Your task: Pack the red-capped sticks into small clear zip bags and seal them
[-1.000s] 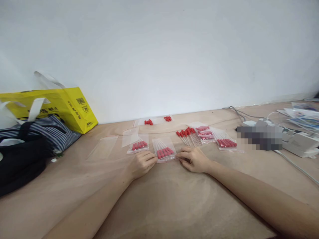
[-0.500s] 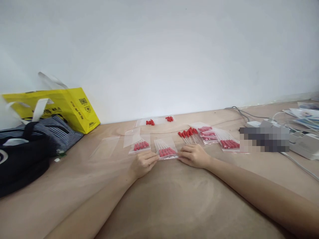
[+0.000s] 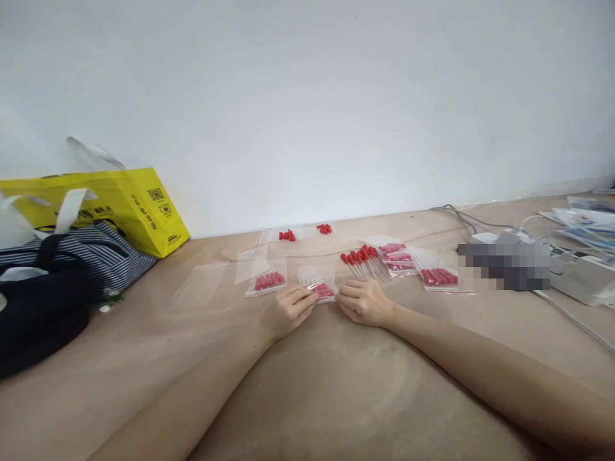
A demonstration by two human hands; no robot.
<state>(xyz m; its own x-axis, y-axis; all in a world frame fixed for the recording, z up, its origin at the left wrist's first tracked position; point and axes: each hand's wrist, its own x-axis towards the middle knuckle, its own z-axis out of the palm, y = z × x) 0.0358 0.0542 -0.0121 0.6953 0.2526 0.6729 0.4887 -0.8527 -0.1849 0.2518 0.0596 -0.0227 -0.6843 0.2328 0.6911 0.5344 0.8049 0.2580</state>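
Observation:
A clear zip bag (image 3: 314,274) with several red-bulbed droppers inside lies flat on the table, its near edge between my hands. My left hand (image 3: 288,310) has its fingers closed on the bag's near left edge and covers part of the red bulbs. At the near right corner, my right hand (image 3: 362,302) pinches the same edge. Just beyond my right hand lie loose droppers (image 3: 365,257) with red rubber bulbs and thin clear stems. To the left sits another bag of droppers (image 3: 270,280), partly under a flat clear bag (image 3: 251,264).
Filled dropper bags (image 3: 439,275) lie to the right, beside chargers and cables (image 3: 581,275). Near the wall are more red bulbs (image 3: 287,235) on clear plastic. A yellow bag (image 3: 163,218), a striped bag (image 3: 120,259) and a black bag (image 3: 48,320) stand at left.
My left hand has slid right along the bag's near edge, now over some bulbs. My right hand has come slightly left, so the hands are closer together.

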